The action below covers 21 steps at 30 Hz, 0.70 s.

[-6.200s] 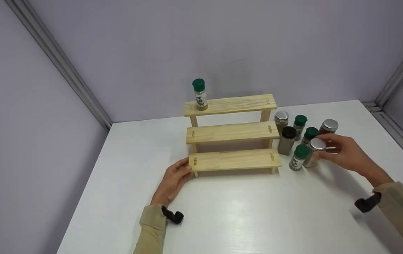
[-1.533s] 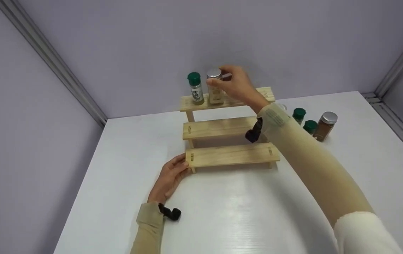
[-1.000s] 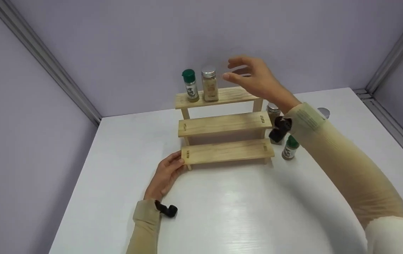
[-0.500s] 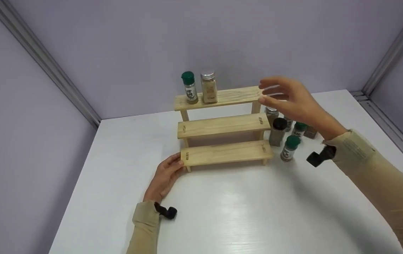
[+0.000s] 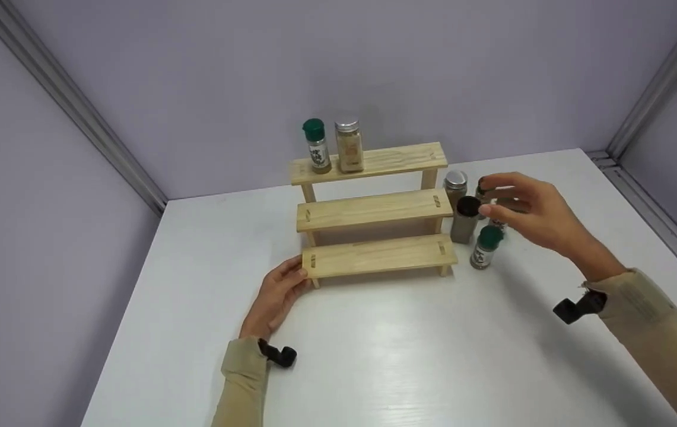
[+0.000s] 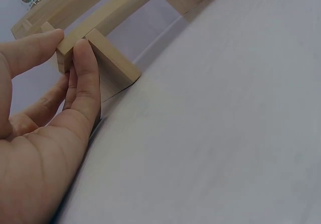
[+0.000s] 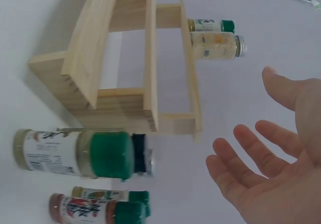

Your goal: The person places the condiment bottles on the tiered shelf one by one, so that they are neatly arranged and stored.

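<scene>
Right hand [image 5: 543, 216] lowered, clear of rack [image 5: 374, 210], left hand [image 5: 273, 296] gripping edge [image 5: 307, 261]

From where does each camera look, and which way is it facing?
Head: on the person's head, facing forward and down at the wooden rack; both sleeves, left grip and right grip show.
Left wrist: on that wrist, facing the rack's left end; left grip shows, pinching the bottom shelf.
Right wrist: on that wrist, facing the rack's right end, picture turned sideways; right grip shows, holding nothing.
Head and right wrist share the two jars on the top shelf.
</scene>
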Each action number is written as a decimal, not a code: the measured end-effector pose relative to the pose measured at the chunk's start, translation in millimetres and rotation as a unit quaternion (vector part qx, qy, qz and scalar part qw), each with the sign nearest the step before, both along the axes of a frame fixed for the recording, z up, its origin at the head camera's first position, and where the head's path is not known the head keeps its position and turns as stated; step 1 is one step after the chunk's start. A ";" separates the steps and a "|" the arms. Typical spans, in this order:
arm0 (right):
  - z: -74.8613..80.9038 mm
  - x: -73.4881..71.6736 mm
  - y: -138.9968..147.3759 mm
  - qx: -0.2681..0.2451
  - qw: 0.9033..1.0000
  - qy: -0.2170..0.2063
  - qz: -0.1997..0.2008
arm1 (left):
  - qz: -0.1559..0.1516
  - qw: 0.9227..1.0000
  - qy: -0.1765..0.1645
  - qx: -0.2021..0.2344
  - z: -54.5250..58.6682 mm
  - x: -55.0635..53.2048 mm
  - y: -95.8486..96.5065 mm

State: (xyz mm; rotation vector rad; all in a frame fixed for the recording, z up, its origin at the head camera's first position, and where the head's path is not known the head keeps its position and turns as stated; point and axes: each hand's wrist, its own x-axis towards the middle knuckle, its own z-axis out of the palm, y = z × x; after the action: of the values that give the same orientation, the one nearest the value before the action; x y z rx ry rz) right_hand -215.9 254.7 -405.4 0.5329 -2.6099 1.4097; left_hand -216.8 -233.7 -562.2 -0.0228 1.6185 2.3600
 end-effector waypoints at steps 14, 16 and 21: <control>-83.7 6.4 18.5 -0.034 0.998 -0.015 -0.053 | 0.005 1.000 0.002 0.009 3.2 0.5 -0.2; -92.5 6.1 18.6 -0.036 0.998 -0.029 -0.053 | 0.004 1.000 0.004 0.008 2.9 0.2 -0.3; -109.9 7.1 17.8 -0.031 0.997 -0.046 -0.061 | -0.004 1.000 0.001 0.004 1.2 1.7 -1.0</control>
State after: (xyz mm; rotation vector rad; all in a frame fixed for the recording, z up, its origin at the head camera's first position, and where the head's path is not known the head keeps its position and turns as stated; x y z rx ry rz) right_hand -208.8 272.5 -515.3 0.3036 -2.6081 1.5035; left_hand -215.1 -234.7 -561.0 -0.0127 1.6071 2.3604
